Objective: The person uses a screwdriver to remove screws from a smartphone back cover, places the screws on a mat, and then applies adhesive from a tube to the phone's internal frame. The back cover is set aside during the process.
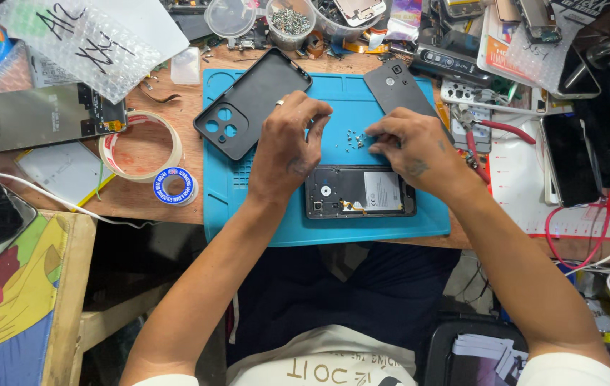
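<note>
A wooden bench (155,204) is covered by a blue repair mat (398,227), on which an opened smartphone (359,192) is laid. Above it the left hand (292,146) and right hand (408,146) are held — fingertips pinched over tiny loose screws (353,139); whether either grip holds a screw cannot be told.

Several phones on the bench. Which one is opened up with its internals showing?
The opened phone on the blue mat, just below both hands: battery and board exposed. The black case and grey back cover are loose shells; the phones at right lie closed.
</note>
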